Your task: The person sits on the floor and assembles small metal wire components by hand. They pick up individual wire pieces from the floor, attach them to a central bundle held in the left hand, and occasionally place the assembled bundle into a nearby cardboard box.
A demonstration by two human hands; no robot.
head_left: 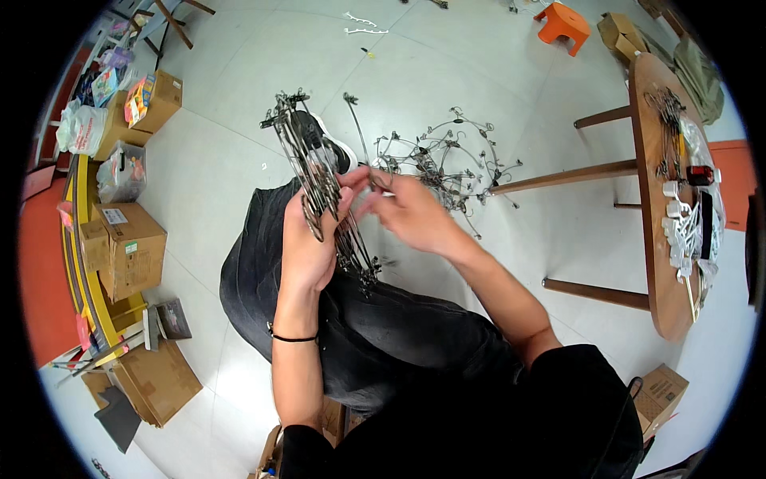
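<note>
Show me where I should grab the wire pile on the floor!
I'd pinch the thin curve on its far edge, reaching down from above on the far side. There the wires spread out and look easier to separate, while the middle of the wire pile is a thick tangle. The table leg crowds its right side, so that way looks trickier.

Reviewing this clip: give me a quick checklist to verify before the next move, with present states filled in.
1. Left hand grips the bundle of dark wire hangers: ok.
2. Right hand close beside the left: ok.
3. Right fingers firmly closed on a hanger: cannot tell, blurred and overlapping.
4. Floor heap of hangers lying separated: not ok, they overlap in a jumble.
5. Heap clear of the table leg: cannot tell, they meet in view.
</note>
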